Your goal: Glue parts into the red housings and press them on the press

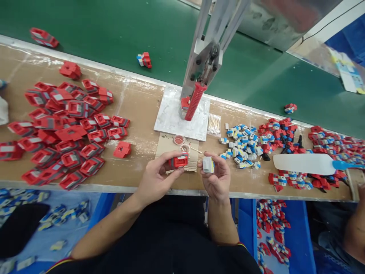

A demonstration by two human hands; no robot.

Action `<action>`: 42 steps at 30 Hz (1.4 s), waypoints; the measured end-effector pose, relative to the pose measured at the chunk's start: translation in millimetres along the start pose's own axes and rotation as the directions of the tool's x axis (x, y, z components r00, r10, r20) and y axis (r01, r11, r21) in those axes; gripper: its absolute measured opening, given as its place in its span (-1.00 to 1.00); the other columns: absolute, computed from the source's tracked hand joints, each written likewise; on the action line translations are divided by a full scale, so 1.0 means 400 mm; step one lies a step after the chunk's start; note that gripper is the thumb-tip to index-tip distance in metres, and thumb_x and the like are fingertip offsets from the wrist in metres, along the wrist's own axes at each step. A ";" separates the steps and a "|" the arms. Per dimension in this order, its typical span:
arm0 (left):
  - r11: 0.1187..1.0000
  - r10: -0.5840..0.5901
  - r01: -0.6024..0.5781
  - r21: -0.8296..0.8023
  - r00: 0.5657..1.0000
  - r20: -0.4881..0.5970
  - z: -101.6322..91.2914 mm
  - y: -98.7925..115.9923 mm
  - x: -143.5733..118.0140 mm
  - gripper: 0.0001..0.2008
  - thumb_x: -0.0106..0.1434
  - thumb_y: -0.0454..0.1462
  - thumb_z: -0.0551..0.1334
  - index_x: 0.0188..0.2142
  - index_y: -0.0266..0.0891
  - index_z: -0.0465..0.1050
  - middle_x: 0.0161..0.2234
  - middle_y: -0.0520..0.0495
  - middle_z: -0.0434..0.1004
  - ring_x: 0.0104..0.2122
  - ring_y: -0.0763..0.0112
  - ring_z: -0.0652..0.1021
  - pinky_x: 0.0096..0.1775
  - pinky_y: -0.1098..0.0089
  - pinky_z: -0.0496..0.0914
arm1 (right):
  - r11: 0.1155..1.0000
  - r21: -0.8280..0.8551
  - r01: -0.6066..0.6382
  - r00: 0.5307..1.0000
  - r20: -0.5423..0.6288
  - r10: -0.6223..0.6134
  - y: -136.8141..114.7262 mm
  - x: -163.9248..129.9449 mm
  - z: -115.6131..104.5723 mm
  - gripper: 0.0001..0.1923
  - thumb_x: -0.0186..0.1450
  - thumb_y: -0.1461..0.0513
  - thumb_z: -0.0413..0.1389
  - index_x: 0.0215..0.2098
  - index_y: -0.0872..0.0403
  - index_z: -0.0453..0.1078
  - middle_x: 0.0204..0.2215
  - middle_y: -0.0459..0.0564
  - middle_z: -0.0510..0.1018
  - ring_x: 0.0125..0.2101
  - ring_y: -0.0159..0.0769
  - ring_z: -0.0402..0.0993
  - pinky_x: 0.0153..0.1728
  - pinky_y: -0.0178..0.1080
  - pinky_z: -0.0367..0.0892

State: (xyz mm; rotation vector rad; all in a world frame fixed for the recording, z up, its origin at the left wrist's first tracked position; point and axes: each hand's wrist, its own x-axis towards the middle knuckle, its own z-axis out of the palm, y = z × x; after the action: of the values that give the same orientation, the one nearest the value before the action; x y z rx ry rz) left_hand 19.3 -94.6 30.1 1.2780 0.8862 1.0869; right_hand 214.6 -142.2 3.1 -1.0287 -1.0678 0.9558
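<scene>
My left hand (157,175) grips a small red plastic housing (178,161) just above the front of the wooden bench (137,102). A hand's width to the right, my right hand (216,176) pinches a small white part with yellow and blue marks (208,164). The two pieces are apart, about a hand's width between them. Behind them lie two small round dishes (179,139) on a cardboard pad and a hand press with a red handle (194,101) on a white plate (173,116).
A large heap of red housings (62,125) covers the bench's left side. White-blue-yellow parts (241,146) and assembled red pieces (285,137) lie to the right, with a white paddle (305,163). A green conveyor belt (114,30) runs behind. Another person's arm (355,232) is at the right edge.
</scene>
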 end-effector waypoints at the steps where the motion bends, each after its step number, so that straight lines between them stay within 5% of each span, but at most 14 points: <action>1: 1.000 -0.015 0.015 -0.013 1.000 0.005 -0.002 -0.001 -0.001 -0.71 0.30 -0.29 0.41 0.02 -0.19 0.61 -0.07 -0.16 0.75 -0.16 0.28 0.77 -0.08 0.43 0.67 | 0.998 -0.054 0.027 1.000 0.009 -0.027 -0.002 -0.001 0.000 -0.57 0.30 -0.07 0.35 0.04 -0.12 0.47 0.02 0.12 0.64 -0.28 -0.13 0.74 -0.43 -0.16 0.67; 5: 0.995 -0.096 0.099 -0.030 0.991 0.094 -0.019 0.003 0.001 -0.66 0.29 -0.32 0.39 0.06 -0.20 0.61 -0.07 -0.18 0.75 -0.13 0.23 0.76 -0.06 0.38 0.67 | 0.934 -0.285 0.216 0.976 0.100 -0.196 -0.044 0.015 0.000 -0.52 0.34 0.21 0.35 0.19 -0.12 0.41 0.01 0.11 0.68 0.00 -0.05 0.71 -0.14 -0.06 0.71; 9: 0.982 -0.188 0.188 0.026 0.950 0.250 -0.042 0.015 0.007 -0.58 0.28 -0.33 0.37 0.14 -0.20 0.59 -0.08 -0.16 0.75 -0.21 0.25 0.76 -0.13 0.38 0.67 | 0.805 -0.368 0.465 0.829 0.501 -0.250 -0.121 0.077 -0.012 -0.33 0.34 0.38 0.30 0.34 -0.17 0.30 0.02 0.05 0.72 0.01 -0.14 0.71 0.01 -0.05 0.66; 11: 0.983 -0.180 0.167 0.071 0.946 0.270 -0.048 0.020 0.008 -0.56 0.28 -0.33 0.36 0.16 -0.19 0.58 -0.08 -0.15 0.76 -0.22 0.27 0.75 -0.14 0.39 0.66 | 0.773 -0.400 0.491 0.788 0.583 -0.198 -0.148 0.098 -0.012 -0.33 0.34 0.35 0.31 0.34 -0.15 0.31 0.03 0.05 0.72 -0.01 -0.14 0.70 0.00 -0.07 0.65; 15: 0.972 0.019 -0.045 0.232 0.994 0.111 -0.037 0.015 0.000 -0.65 0.30 -0.34 0.36 0.08 -0.18 0.61 -0.09 -0.12 0.77 -0.18 0.28 0.76 -0.11 0.41 0.66 | 0.807 -0.475 0.351 0.912 0.368 -0.180 -0.136 0.076 0.024 -0.50 0.30 0.23 0.39 0.18 -0.09 0.44 -0.07 0.06 0.72 -0.16 -0.15 0.70 -0.20 -0.14 0.65; 18: 0.912 0.224 -0.206 0.354 0.975 -0.010 -0.019 -0.004 -0.009 -0.70 0.33 -0.34 0.36 0.05 -0.15 0.61 -0.05 -0.12 0.76 -0.11 0.24 0.76 0.00 0.33 0.66 | 0.849 -0.473 0.238 0.971 0.129 -0.201 -0.087 0.029 0.075 -0.64 0.29 0.17 0.40 0.03 -0.06 0.50 -0.17 0.05 0.70 -0.25 -0.16 0.66 -0.28 -0.14 0.63; 22: 0.803 0.421 -0.353 0.480 0.906 -0.038 -0.004 -0.023 -0.018 -0.65 0.35 -0.40 0.33 0.09 -0.12 0.59 0.04 -0.13 0.73 0.00 0.21 0.74 0.06 0.32 0.66 | 0.843 -0.501 0.193 0.976 0.014 -0.215 -0.049 0.000 0.125 -0.65 0.26 0.19 0.42 -0.01 -0.06 0.52 -0.19 0.02 0.69 -0.28 -0.18 0.64 -0.29 -0.13 0.62; 27: 0.712 0.503 -0.418 0.564 0.864 0.007 -0.018 -0.019 -0.024 -0.48 0.26 -0.44 0.31 0.20 -0.14 0.54 0.10 -0.18 0.69 0.04 0.13 0.72 0.05 0.28 0.67 | 0.809 -0.524 0.266 0.957 0.042 -0.287 -0.056 0.020 0.130 -0.65 0.27 0.23 0.42 0.00 -0.08 0.54 -0.20 0.03 0.71 -0.21 -0.12 0.70 -0.25 -0.09 0.68; 31: 0.818 0.462 -0.461 0.343 0.883 0.084 -0.032 -0.020 -0.025 -0.32 0.19 -0.27 0.37 0.32 -0.19 0.44 0.23 -0.29 0.58 0.20 -0.08 0.62 0.17 0.07 0.60 | 0.725 -0.546 0.419 0.894 0.108 -0.434 -0.046 0.024 0.136 -0.54 0.26 0.23 0.43 0.11 -0.12 0.53 -0.21 0.03 0.71 -0.23 -0.10 0.72 -0.26 -0.07 0.70; 36: 0.981 0.193 -0.190 0.036 0.962 -0.192 -0.024 -0.038 -0.016 -0.67 0.22 -0.18 0.51 -0.04 -0.18 0.62 -0.14 -0.17 0.77 -0.22 0.22 0.77 -0.18 0.37 0.68 | 0.595 -0.572 0.564 0.818 0.291 -0.496 -0.041 0.029 0.142 -0.37 0.31 0.34 0.35 0.31 -0.10 0.42 -0.15 0.09 0.71 -0.17 -0.09 0.72 -0.23 -0.09 0.69; 38: 0.984 0.054 -0.092 -0.155 0.971 -0.235 -0.034 -0.045 -0.007 -0.71 0.23 -0.15 0.52 -0.12 -0.19 0.63 -0.25 -0.12 0.77 -0.34 0.30 0.75 -0.30 0.44 0.65 | 0.619 -0.554 0.557 0.831 0.361 -0.424 -0.056 0.062 0.123 -0.36 0.33 0.31 0.34 0.32 -0.13 0.38 -0.02 0.11 0.69 -0.09 -0.07 0.71 -0.13 -0.03 0.68; 42: 0.891 -0.093 -0.073 -0.448 0.937 -0.338 -0.098 -0.050 0.019 -0.53 0.09 -0.03 0.60 -0.08 -0.14 0.61 -0.24 -0.07 0.77 -0.29 0.26 0.76 -0.21 0.35 0.68 | 0.731 -0.555 0.397 0.912 0.327 -0.247 -0.088 0.197 0.062 -0.59 0.37 0.13 0.31 0.16 -0.12 0.42 0.25 0.16 0.50 0.13 -0.03 0.58 -0.01 0.01 0.62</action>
State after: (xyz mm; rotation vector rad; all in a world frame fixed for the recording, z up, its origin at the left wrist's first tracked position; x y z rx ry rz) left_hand -13.2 -75.7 6.3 0.6952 0.8294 1.4438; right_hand 211.1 -71.3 58.2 -1.2077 -1.7690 0.4355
